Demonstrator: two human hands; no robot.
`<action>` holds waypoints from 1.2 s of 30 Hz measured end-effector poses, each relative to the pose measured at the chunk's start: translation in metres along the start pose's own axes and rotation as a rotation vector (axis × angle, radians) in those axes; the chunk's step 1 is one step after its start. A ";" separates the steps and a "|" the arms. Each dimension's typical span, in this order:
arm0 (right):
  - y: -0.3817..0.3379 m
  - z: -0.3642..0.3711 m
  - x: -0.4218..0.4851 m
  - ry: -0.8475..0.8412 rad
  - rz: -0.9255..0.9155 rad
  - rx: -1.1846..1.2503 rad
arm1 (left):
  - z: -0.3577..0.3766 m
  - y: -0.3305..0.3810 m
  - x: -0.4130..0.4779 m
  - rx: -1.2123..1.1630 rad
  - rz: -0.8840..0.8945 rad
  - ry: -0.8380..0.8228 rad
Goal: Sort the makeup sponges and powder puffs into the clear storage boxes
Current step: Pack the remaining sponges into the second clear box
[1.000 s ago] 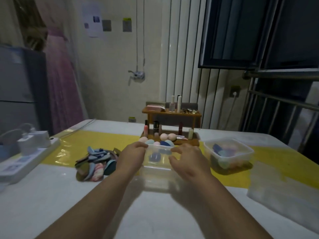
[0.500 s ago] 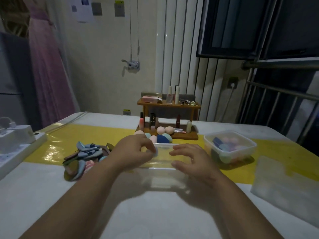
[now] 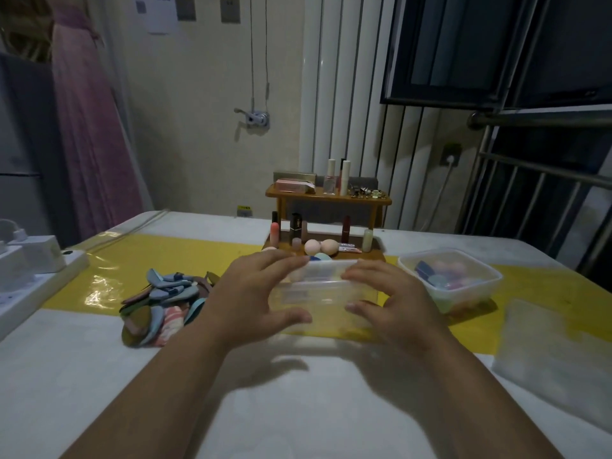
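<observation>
A clear storage box (image 3: pixel 323 298) sits on the yellow strip in front of me, with its lid on or being held on top. My left hand (image 3: pixel 255 293) grips its left side and my right hand (image 3: pixel 390 296) grips its right side, fingers spread over the lid. A heap of flat powder puffs (image 3: pixel 165 298) in blue, pink and brown lies to the left. Egg-shaped makeup sponges (image 3: pixel 319 247) in pink and blue rest behind the box. A second clear box (image 3: pixel 453 279) at the right holds several sponges and puffs.
A wooden cosmetics rack (image 3: pixel 328 202) with lipsticks and bottles stands behind the box. A loose clear lid (image 3: pixel 559 352) lies at the right. A white power strip with plugs (image 3: pixel 29 276) runs along the left table edge. Bare white tabletop (image 3: pixel 298 409) lies near me.
Both hands have shifted from the box's near rim to spread across its top and sides; the box looks slightly lifted or turned. The camera has tilted up a little.
</observation>
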State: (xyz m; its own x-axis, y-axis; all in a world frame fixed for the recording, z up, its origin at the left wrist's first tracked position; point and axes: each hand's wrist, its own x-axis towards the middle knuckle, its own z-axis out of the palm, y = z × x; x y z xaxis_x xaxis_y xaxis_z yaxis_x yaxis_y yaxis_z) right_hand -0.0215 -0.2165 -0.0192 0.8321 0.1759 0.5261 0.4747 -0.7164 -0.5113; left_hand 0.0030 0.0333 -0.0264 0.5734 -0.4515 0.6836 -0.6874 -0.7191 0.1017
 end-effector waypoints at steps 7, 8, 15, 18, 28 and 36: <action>0.004 0.002 -0.003 0.145 -0.093 -0.041 | 0.005 -0.003 0.003 0.112 0.148 0.198; 0.004 0.001 -0.003 0.160 -0.117 -0.046 | 0.005 -0.002 0.003 0.121 0.160 0.215; 0.003 0.001 -0.005 0.188 -0.205 -0.087 | 0.003 0.000 0.004 0.199 0.188 0.296; 0.002 0.005 -0.005 0.194 -0.223 -0.104 | 0.004 -0.003 0.003 0.209 0.170 0.371; -0.002 0.003 -0.005 0.319 -0.236 -0.089 | 0.010 0.005 -0.001 -0.476 -0.307 0.534; -0.006 0.003 -0.004 0.393 -0.123 0.024 | 0.017 0.015 0.003 -0.937 -0.609 0.495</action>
State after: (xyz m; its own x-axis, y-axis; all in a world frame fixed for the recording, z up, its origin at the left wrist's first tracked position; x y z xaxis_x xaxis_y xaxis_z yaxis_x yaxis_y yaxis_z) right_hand -0.0264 -0.2107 -0.0206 0.5982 -0.0150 0.8012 0.5741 -0.6896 -0.4414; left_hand 0.0025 0.0119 -0.0350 0.8227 0.2235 0.5227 -0.5380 0.0087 0.8429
